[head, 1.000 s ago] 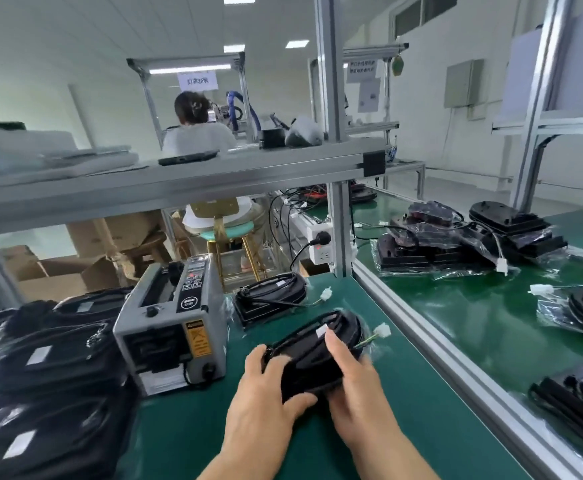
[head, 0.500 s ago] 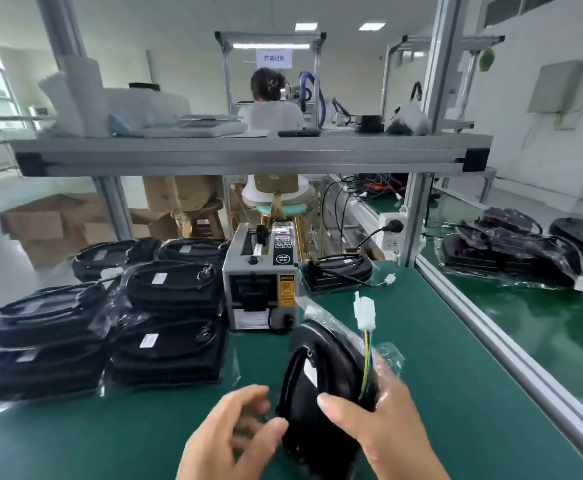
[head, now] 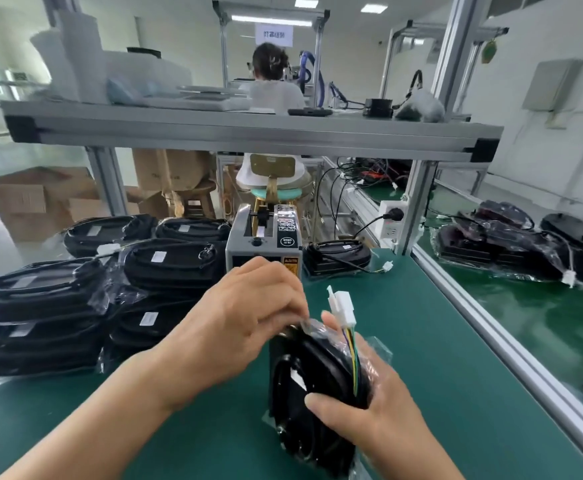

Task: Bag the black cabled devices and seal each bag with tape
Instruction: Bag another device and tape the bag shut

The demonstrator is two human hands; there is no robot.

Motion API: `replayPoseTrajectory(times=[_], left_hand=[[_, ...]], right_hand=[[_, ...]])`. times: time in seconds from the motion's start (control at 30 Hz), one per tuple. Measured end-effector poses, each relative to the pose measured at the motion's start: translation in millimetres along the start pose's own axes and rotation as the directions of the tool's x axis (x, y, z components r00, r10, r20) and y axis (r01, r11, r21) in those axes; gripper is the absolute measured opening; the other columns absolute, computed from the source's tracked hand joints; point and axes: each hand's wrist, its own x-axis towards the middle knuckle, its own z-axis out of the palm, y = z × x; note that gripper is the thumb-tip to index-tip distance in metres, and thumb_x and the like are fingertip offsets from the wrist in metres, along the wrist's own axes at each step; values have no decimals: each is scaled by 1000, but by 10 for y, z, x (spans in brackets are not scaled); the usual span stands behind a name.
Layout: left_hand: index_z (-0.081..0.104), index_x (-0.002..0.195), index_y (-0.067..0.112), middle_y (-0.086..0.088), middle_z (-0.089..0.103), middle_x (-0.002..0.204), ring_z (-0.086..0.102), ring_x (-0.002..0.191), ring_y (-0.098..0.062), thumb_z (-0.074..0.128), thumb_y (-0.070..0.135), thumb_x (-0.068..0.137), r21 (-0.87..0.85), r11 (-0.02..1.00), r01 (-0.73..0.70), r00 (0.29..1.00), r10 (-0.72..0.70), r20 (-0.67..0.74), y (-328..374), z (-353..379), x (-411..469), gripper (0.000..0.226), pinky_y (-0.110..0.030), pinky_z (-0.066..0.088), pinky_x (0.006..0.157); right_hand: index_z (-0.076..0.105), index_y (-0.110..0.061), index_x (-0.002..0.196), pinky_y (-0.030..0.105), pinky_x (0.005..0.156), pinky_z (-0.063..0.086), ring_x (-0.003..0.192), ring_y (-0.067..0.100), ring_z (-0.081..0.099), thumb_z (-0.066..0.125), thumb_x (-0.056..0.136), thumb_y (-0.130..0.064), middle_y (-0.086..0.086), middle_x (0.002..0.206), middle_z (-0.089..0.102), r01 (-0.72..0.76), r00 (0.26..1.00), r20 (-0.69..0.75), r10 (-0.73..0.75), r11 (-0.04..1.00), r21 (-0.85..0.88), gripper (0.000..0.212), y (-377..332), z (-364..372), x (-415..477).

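Note:
A black cabled device (head: 312, 393) in a clear plastic bag stands on edge on the green mat, near the front. My right hand (head: 369, 407) grips its right side, thumb across the front. Its white connector (head: 342, 304) on coloured wires sticks up out of the bag's mouth. My left hand (head: 248, 317) reaches over the top, and its fingertips pinch the bag's upper edge (head: 312, 325). The grey tape dispenser (head: 264, 239) sits just behind my left hand. Another black device (head: 336, 258) lies to the right of the dispenser.
Several bagged black devices (head: 85, 289) are stacked at the left on the mat (head: 404, 341). An aluminium rail (head: 490, 327) borders the bench on the right, with more bagged devices (head: 511, 244) beyond it. A shelf (head: 248, 133) spans overhead. A person (head: 272, 81) sits at a far bench.
The device went from lying flat under both hands to standing on edge in my right hand. My left hand let go, then moved up to the bag's top edge.

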Motion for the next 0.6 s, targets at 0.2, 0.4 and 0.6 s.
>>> replayPoseTrajectory(times=[0.2, 0.4, 0.6], left_hand=[[68, 85, 29, 7, 68, 96, 63, 92, -18, 63, 13, 94, -396, 815, 424, 901, -423, 95, 31, 40, 103, 19, -49, 51, 89], [73, 108, 27, 17, 62, 121, 60, 109, -3, 47, -2, 89, -388, 837, 386, 915, -292, 279, 142, -173, 108, 43, -9, 42, 87], [63, 112, 40, 14, 64, 116, 61, 111, -13, 73, 40, 81, -358, 889, 284, 959, -255, 127, 389, -54, -5, 32, -21, 46, 90]], right_hand=[[51, -61, 130, 15, 79, 54, 86, 11, 72, 76, 73, -14, -12, 102, 75, 66, 997, 59, -56, 980, -190, 78, -47, 44, -4], [52, -60, 126, 9, 73, 48, 70, 4, 67, 76, 77, -13, -15, 90, 74, 25, 1000, 16, -23, 981, -194, 73, -33, -10, -4], [54, -50, 132, 11, 76, 52, 95, 10, 72, 75, 80, -2, -15, 106, 75, -12, 997, -75, 5, 996, -88, 75, 29, 45, -1]])
